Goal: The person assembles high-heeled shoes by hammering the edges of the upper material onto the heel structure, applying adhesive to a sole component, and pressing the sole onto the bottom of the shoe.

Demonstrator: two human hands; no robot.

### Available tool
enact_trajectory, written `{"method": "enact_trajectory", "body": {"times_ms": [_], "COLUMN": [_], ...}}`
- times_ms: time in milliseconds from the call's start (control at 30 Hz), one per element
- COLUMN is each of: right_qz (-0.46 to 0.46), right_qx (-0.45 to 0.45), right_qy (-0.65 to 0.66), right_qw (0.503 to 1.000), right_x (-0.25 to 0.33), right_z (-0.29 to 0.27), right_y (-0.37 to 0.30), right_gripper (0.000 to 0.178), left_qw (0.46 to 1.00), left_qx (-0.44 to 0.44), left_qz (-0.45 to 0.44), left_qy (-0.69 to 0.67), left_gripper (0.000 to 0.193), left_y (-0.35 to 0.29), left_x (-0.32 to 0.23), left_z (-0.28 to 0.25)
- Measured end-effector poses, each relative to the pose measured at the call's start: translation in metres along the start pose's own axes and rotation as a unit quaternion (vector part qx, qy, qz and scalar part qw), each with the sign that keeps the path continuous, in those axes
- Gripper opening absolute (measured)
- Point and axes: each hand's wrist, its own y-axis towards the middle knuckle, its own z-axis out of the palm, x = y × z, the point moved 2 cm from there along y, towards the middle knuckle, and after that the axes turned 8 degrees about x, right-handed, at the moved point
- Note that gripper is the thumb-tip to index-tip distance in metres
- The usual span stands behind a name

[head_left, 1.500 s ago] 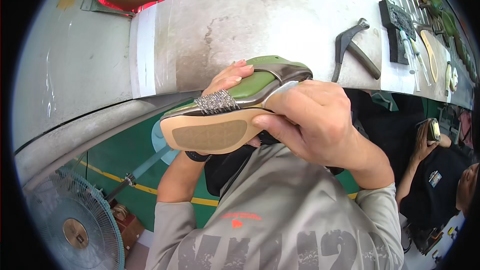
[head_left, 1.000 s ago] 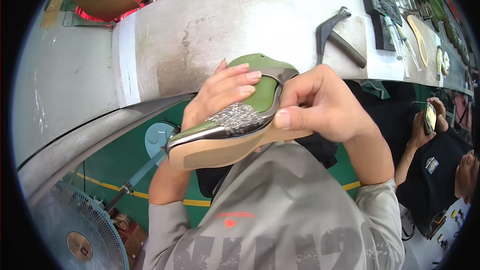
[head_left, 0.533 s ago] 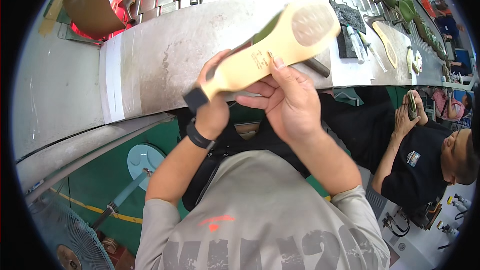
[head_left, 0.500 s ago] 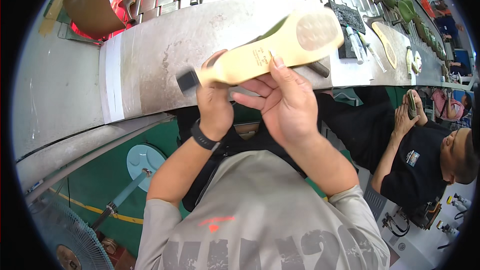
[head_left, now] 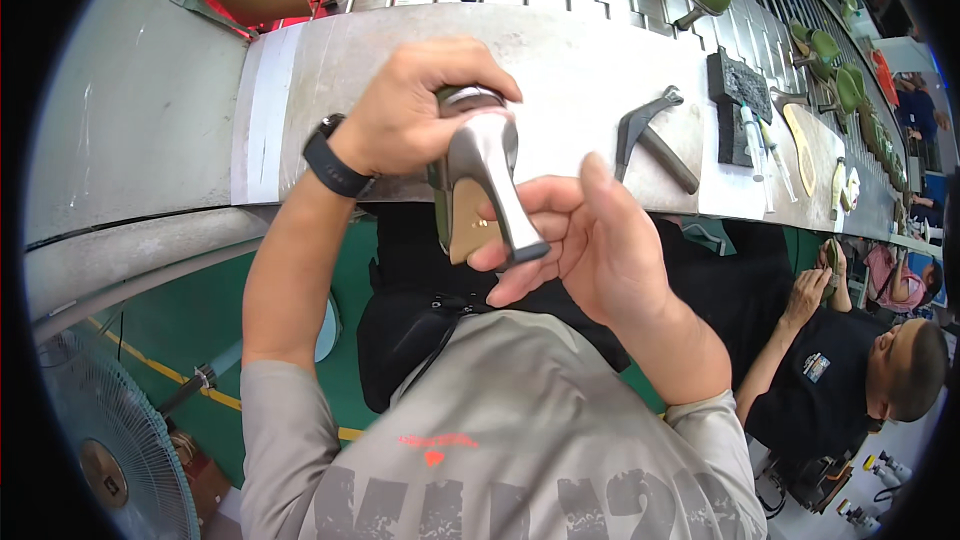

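The shoe [head_left: 487, 150] is held up over the near edge of the bench [head_left: 335, 75], in front of the person's body, with its back end uppermost and its heel [head_left: 505, 190] turned toward the camera. The heel is a smooth, polished metallic grey with bright highlights; it flares broadly where it meets the shoe, narrows as it runs down and slightly rightward, and ends in a blackish tip [head_left: 528, 253]. Behind it shows the tan sole [head_left: 467, 225], with small gold-coloured marks near the heel. A strip of green runs along the shoe's left side, and a shiny dark grey band wraps the back, just under the fingers. The toe points away from view, so the front cannot be seen.

The left hand [head_left: 430, 100] is closed firmly around the back of the shoe, fingers over the top and thumb beside the heel; a black watch [head_left: 335, 160] sits on that wrist. The right hand [head_left: 590, 245] is loosely spread, thumb raised well clear, its fingers reaching behind the heel toward the sole; whether they press on it cannot be told.

To the right on the bench lie a hammer [head_left: 655, 140] and a black block [head_left: 735, 100].
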Motion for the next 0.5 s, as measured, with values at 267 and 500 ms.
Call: {"method": "enact_trajectory", "body": {"times_ms": [267,500], "right_qz": [0.057,0.039], "right_qx": [0.009,0.007], "right_qy": [-0.061,-0.001], "right_qw": [0.996,0.999], "right_x": [0.008,0.001], "right_z": [0.037,0.031], "right_y": [-0.008,0.017], "right_gripper": [0.040,0.031], "left_qw": [0.975,0.986], "left_qx": [-0.151,-0.144], "left_qz": [-0.029,-0.014], "left_qy": [-0.159,-0.077], "left_gripper": [0.085,0.099], "left_y": [-0.027,-0.028], "left_x": [0.022,0.019], "left_z": [0.020,0.022]}}
